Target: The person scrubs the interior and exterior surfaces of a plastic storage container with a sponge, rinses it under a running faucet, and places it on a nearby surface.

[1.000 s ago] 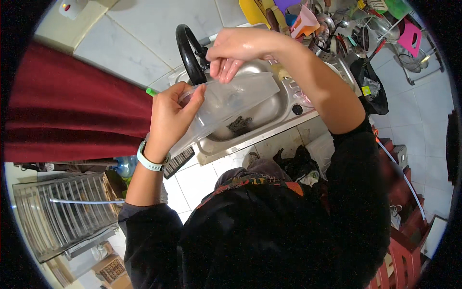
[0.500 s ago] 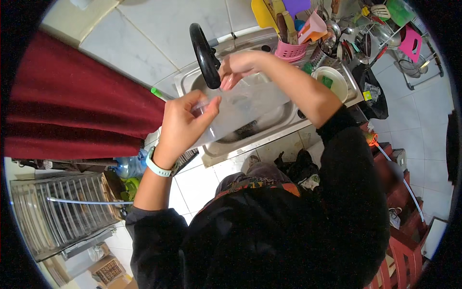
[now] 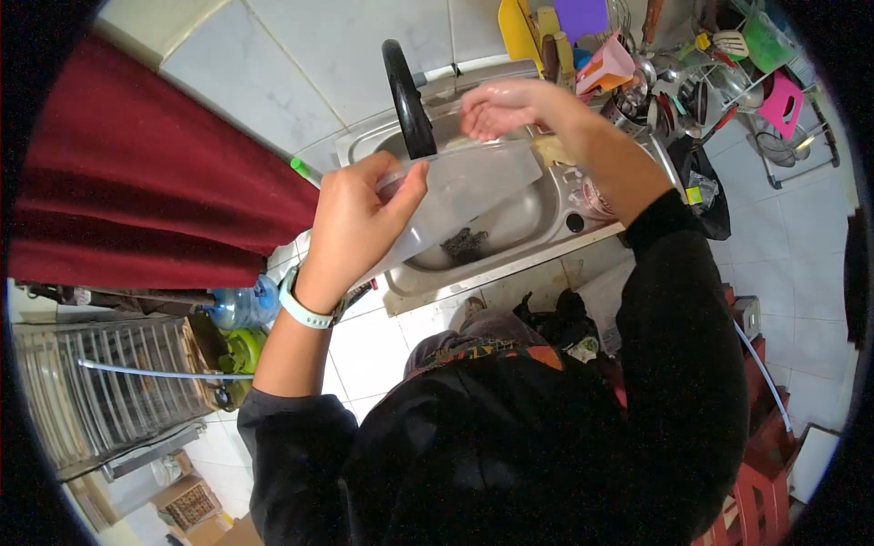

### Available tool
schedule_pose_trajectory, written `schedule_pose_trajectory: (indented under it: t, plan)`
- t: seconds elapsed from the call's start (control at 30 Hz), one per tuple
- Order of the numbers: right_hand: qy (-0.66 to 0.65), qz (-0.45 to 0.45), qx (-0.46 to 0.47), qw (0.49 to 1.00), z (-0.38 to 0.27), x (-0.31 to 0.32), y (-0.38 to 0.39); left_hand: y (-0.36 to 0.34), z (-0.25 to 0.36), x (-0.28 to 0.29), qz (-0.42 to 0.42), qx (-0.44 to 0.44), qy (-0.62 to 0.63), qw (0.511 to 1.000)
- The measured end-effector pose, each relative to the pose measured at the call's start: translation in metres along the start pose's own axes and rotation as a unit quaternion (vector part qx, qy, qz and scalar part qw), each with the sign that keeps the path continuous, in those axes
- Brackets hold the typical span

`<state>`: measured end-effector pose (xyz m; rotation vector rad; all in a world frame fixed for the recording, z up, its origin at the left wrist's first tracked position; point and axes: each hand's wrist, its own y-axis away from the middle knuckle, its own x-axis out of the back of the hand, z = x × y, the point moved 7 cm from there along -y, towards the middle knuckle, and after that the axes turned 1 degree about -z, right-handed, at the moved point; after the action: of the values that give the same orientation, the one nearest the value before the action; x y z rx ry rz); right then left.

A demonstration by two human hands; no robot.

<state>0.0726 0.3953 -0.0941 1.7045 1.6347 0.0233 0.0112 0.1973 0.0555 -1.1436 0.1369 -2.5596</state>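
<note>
My left hand (image 3: 362, 214), with a pale watch band on its wrist, grips one end of a translucent plastic container (image 3: 478, 187), thumb on top. The container is tilted over the steel sink (image 3: 523, 275), its far edge close to the mouth of the black faucet (image 3: 408, 105). Beyond the container, to the right of the faucet, my right hand (image 3: 503, 107) hangs in the air with loosely curled fingers; nothing shows in it. A dark scouring pad (image 3: 465, 245) lies in the basin beneath the container. Whether water runs I cannot tell.
Kitchen utensils (image 3: 651, 91), a pink cup (image 3: 612, 64) and cutting boards (image 3: 521, 32) crowd the back right. A dark red curtain (image 3: 137, 191) hangs at the left. A dish rack (image 3: 127, 391) stands at the lower left, and a black bag (image 3: 708, 187) hangs right of the sink.
My right hand has moved right and away from the faucet and container, its fingers now clear of them. The view has shifted slightly. My left hand still holds the container.
</note>
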Motion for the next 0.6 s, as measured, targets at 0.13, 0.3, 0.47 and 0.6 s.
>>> schedule_pose_trajectory:
  t: [0.13, 0.3, 0.47, 0.6]
  plan:
    - [0.175, 0.110, -0.009, 0.978, -0.038, -0.033, 0.061, -0.010, 0.014, -0.009, 0.001, 0.000, -0.031, 1.000]
    - [0.288, 0.097, 0.064, 0.951, -0.055, -0.090, 0.081, -0.019, 0.010, -0.022, 0.004, -0.005, -0.046, 0.999]
    - [0.348, 0.133, 0.064, 0.926, -0.046, -0.079, 0.080, -0.022, 0.013, -0.023, 0.001, 0.014, -0.039, 0.999]
    - [0.426, 0.243, 0.045, 0.870, -0.041, -0.030, 0.071, -0.020, 0.015, -0.024, 0.003, 0.002, -0.044, 0.999]
